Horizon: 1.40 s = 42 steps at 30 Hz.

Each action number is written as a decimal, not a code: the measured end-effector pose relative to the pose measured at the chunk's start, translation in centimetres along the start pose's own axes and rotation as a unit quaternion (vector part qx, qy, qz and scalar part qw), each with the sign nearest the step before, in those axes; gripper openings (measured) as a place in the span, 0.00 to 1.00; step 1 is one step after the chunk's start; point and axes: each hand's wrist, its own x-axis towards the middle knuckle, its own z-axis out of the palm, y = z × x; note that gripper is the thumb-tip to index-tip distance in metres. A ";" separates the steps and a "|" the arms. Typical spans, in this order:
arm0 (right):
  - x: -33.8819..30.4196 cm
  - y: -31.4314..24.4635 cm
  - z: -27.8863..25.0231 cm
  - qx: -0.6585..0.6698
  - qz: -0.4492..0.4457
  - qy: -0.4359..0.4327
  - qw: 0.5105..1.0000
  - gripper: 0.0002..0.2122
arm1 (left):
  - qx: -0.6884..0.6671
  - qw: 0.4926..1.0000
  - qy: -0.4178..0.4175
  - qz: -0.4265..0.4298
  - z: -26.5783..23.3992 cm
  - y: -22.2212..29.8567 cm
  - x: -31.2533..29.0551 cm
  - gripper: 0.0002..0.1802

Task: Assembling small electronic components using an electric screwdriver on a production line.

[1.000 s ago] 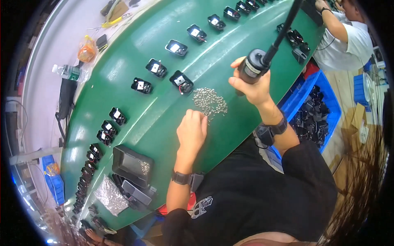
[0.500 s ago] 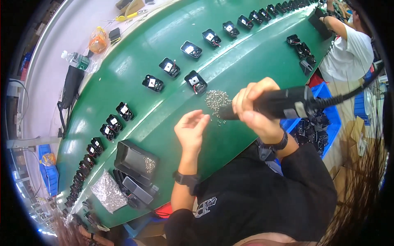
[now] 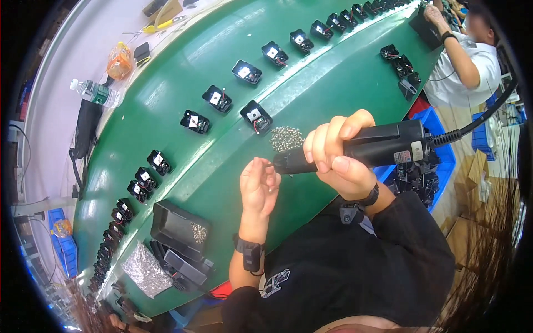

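Observation:
A black corded electric screwdriver (image 3: 388, 144) lies level in my right hand (image 3: 343, 158), the fingers wrapped round its barrel and its nose pointing left. At that nose, my left hand (image 3: 258, 188) has thumb and fingertips drawn together by the thin bit; whatever is between them is too small to make out. A heap of small silver screws (image 3: 286, 137) rests on the green table just beyond the screwdriver's nose. Farther left of the heap sits an open black housing (image 3: 257, 117) with a white square part and wires inside.
Rows of similar black housings (image 3: 246, 72) line the green table (image 3: 222, 152). Near left are a black tray (image 3: 180, 225) with screws and a silver bag (image 3: 147, 269). A blue bin (image 3: 444, 166) of black parts stands at right. A co-worker (image 3: 466, 66) sits far right.
My right hand has brought the screwdriver left and levelled it, so its nose now meets my left fingertips. The left fingers have closed together. The whole view has shifted slightly.

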 end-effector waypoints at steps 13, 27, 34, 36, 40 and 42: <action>1.0 1.3 -0.7 -0.020 -0.036 0.004 0.999 0.14 | 0.095 0.992 0.083 -0.005 1.4 1.5 1.6 0.19; 5.7 6.3 -3.4 -0.141 -0.068 0.021 0.987 0.14 | 0.750 0.533 0.050 0.390 0.7 4.0 7.7 0.51; 5.6 6.1 -2.3 -0.150 -0.081 -0.007 0.985 0.14 | 0.769 0.581 0.036 0.266 -0.6 4.4 7.8 0.48; 5.8 6.5 -1.9 -0.159 -0.084 -0.008 0.984 0.14 | 0.736 0.603 0.055 0.302 1.0 4.2 7.1 0.46; 6.3 6.7 -1.5 -0.131 -0.094 -0.005 0.987 0.14 | 0.786 0.527 0.020 0.324 -0.5 4.7 8.3 0.32; 6.5 5.9 -2.0 -0.207 -0.090 -0.003 0.974 0.14 | 0.753 0.553 0.042 0.354 -0.8 4.7 8.9 0.20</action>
